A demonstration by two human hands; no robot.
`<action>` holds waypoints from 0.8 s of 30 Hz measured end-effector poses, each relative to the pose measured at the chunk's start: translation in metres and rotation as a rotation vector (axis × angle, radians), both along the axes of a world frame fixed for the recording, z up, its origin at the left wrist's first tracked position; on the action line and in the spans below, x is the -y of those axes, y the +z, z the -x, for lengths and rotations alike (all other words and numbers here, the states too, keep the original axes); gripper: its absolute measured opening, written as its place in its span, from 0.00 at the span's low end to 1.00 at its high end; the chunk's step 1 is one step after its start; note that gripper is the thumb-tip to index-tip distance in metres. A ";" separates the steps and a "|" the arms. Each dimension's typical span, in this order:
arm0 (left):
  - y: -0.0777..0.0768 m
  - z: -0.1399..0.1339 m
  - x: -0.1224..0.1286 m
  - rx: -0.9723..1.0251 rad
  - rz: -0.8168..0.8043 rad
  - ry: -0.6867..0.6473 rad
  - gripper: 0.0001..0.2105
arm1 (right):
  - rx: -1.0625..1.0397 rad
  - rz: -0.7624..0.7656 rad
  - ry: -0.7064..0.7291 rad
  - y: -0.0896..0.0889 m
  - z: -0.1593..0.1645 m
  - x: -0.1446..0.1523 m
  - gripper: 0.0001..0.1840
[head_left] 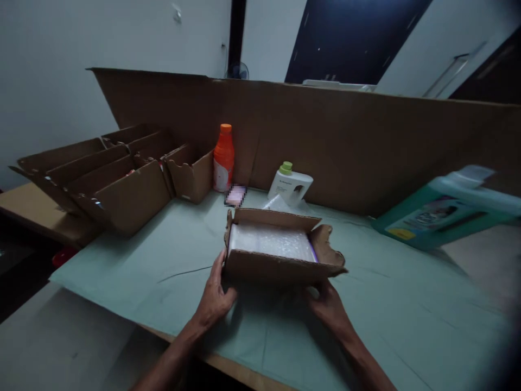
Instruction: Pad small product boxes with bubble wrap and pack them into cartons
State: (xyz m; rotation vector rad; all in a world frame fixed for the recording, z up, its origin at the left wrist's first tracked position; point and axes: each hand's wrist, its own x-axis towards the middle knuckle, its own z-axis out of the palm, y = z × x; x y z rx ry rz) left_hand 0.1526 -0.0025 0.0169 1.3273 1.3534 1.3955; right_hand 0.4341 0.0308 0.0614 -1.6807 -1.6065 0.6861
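Box (280, 267) | left hand (215, 296): thumb apart, fingers along left end | right hand (328, 304): at near-right edge, cannot tell grip | keep level, support both ends

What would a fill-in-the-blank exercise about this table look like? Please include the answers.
1. The left hand and the right hand are both at a small box made of ____.
2. The tall bottle beside the bins has a cap coloured ____.
3. The white bottle has a ____ cap.
4. The large jug stands to the ____ of the white bottle.

Missing words: cardboard; orange; green; right.
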 end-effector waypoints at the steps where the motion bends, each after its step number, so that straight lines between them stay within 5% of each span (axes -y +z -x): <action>1: -0.001 -0.008 0.001 -0.019 0.006 -0.044 0.41 | -0.008 -0.003 -0.045 -0.001 -0.010 0.006 0.22; 13: 0.013 -0.013 -0.026 -0.141 -0.003 -0.059 0.20 | -0.180 -0.024 -0.063 -0.028 -0.004 0.033 0.23; 21: 0.008 -0.017 -0.037 -0.129 0.010 0.055 0.22 | -0.073 0.019 0.083 -0.012 -0.017 0.004 0.17; 24: 0.006 -0.015 -0.032 -0.170 0.028 0.099 0.20 | 0.013 -0.037 0.178 0.013 -0.046 -0.007 0.16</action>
